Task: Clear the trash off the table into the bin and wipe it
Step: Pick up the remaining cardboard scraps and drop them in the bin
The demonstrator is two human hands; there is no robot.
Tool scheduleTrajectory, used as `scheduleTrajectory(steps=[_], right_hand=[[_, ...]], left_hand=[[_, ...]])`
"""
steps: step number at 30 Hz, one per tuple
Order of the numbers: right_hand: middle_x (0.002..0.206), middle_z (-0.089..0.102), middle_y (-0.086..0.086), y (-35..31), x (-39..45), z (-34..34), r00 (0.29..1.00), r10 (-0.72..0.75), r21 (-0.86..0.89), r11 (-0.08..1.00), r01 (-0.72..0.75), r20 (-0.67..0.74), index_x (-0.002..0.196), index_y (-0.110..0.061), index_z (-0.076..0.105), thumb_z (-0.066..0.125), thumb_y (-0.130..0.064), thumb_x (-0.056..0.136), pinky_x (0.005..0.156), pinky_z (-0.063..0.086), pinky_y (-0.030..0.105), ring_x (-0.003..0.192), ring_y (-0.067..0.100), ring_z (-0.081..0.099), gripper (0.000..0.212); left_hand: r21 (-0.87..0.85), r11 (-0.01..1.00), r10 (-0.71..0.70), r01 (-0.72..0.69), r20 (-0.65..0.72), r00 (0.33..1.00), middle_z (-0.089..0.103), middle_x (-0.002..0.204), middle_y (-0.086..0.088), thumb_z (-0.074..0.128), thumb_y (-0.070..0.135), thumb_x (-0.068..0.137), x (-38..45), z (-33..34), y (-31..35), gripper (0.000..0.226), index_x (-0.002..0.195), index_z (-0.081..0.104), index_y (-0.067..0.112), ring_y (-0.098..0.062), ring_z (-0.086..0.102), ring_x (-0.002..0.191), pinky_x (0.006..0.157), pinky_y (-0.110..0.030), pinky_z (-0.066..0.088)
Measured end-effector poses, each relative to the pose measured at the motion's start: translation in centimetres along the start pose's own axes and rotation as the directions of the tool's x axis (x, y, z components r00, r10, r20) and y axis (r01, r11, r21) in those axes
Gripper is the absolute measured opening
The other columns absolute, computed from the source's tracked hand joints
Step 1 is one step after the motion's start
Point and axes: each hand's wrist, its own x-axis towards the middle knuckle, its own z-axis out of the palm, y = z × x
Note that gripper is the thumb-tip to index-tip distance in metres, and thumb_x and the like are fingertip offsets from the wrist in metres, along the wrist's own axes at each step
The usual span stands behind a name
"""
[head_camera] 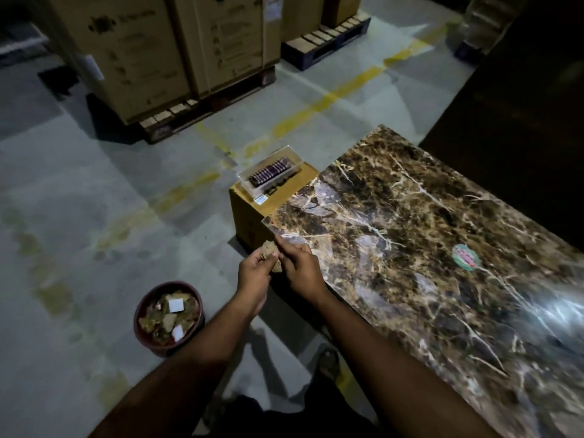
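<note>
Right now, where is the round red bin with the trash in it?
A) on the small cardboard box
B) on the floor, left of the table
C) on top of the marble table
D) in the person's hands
B: the red bin sits on the grey floor, to the left of the marble table, already holding brown scraps and white bits.

Bare floor [94, 191] around bin [139, 324]
</note>
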Motion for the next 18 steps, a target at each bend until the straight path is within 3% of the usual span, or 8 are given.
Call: scheduleTrajectory(steps=[3, 6, 7, 9, 11, 13, 15, 18], right_hand=[[0.128, 0.070, -0.002, 1.6, -0.4, -3.9, 0.992, 0.025, 0.084, 0.996, -0.015, -0.122, 0.139, -0.023, 0.061, 0.066, -0.018, 0.097, 0.090, 0.045, 0.010, 0.110, 0.002, 0.063, 0.043], [0.125, 0.068, -0.011, 4.4, -2.1, -8.7, 0.974, 0.118, 0.181, 0.980, -0.083, -0.194, 0.135, -0.020, 0.065, 0.070, -0.028, 0.095, 0.087, 0.046, 0.007, 0.103, -0.014, 0.062, 0.041], [0.125, 0.068, -0.010, 5.9, -2.9, -10.1, 0.960, 0.162, 0.188, 0.975, -0.120, -0.228, 0.136, -0.020, 0.065, 0.067, -0.030, 0.097, 0.087, 0.047, 0.008, 0.104, -0.011, 0.062, 0.040], [0.122, 0.072, -0.002, 9.4, -4.7, -12.8, 0.895, 0.255, 0.133, 0.966, -0.221, -0.365, 0.133, -0.020, 0.066, 0.057, -0.037, 0.102, 0.090, 0.053, 0.023, 0.108, 0.008, 0.067, 0.037], [0.117, 0.071, 0.010, 13.8, -7.0, -15.8, 0.792, 0.314, -0.013, 0.927, -0.376, -0.523, 0.125, -0.015, 0.067, 0.055, -0.031, 0.101, 0.092, 0.051, 0.036, 0.110, 0.029, 0.064, 0.031], [0.118, 0.063, 0.021, 17.6, -9.4, -18.8, 0.721, 0.309, -0.215, 0.816, -0.536, -0.620, 0.120, -0.008, 0.065, 0.062, -0.017, 0.094, 0.095, 0.045, 0.043, 0.112, 0.042, 0.055, 0.028], [0.130, 0.052, 0.021, 19.7, -11.6, -21.1, 0.727, 0.331, -0.369, 0.692, -0.620, -0.601, 0.132, -0.013, 0.059, 0.066, -0.019, 0.093, 0.097, 0.043, 0.045, 0.117, 0.042, 0.047, 0.040], [0.141, 0.043, 0.016, 21.1, -12.4, -21.9, 0.838, 0.292, -0.519, 0.677, -0.521, -0.461, 0.139, -0.016, 0.050, 0.060, -0.025, 0.099, 0.098, 0.044, 0.043, 0.120, 0.036, 0.041, 0.043]], left_hand=[[0.077, 0.996, 0.031, -0.033, 0.030, 0.999, 0.074, 0.110, -0.008, 0.060, 0.005, 0.098, 0.1, 3.5, -0.3, 0.030, 0.128, 0.062, 0.007, -0.023, 0.070, 0.104, 0.097, -0.039, 0.055], [0.178, 0.983, 0.025, -0.045, 0.110, 0.994, 0.075, 0.107, -0.011, 0.062, 0.007, 0.097, 0.1, 8.3, -1.9, 0.027, 0.124, 0.064, 0.010, -0.021, 0.073, 0.096, 0.086, -0.036, 0.058], [0.210, 0.977, 0.018, -0.046, 0.130, 0.991, 0.075, 0.105, -0.011, 0.062, 0.007, 0.097, 0.2, 10.0, -2.6, 0.025, 0.122, 0.064, 0.010, -0.017, 0.074, 0.089, 0.078, -0.031, 0.059], [0.281, 0.958, 0.011, -0.055, 0.159, 0.987, 0.074, 0.102, -0.011, 0.062, 0.007, 0.097, 0.8, 13.0, -3.9, 0.022, 0.119, 0.063, 0.009, -0.012, 0.073, 0.075, 0.060, -0.024, 0.058], [0.349, 0.935, -0.002, -0.055, 0.160, 0.987, 0.071, 0.111, -0.015, 0.063, 0.010, 0.097, 1.4, 15.6, -5.6, 0.031, 0.128, 0.059, 0.004, -0.016, 0.071, 0.079, 0.053, -0.021, 0.054], [0.412, 0.910, -0.014, -0.049, 0.147, 0.989, 0.066, 0.120, -0.014, 0.062, 0.011, 0.099, 1.4, 17.6, -6.9, 0.039, 0.136, 0.053, 0.003, -0.020, 0.065, 0.085, 0.049, -0.014, 0.050], [0.462, 0.886, -0.028, -0.039, 0.136, 0.990, 0.064, 0.125, -0.013, 0.063, 0.013, 0.099, 1.4, 18.8, -8.4, 0.046, 0.141, 0.049, 0.000, -0.024, 0.064, 0.096, 0.054, -0.012, 0.049], [0.490, 0.871, -0.040, -0.036, 0.143, 0.989, 0.062, 0.132, -0.017, 0.068, 0.017, 0.096, 1.5, 19.3, -9.8, 0.052, 0.142, 0.050, 0.002, -0.031, 0.063, 0.113, 0.083, -0.033, 0.055]])
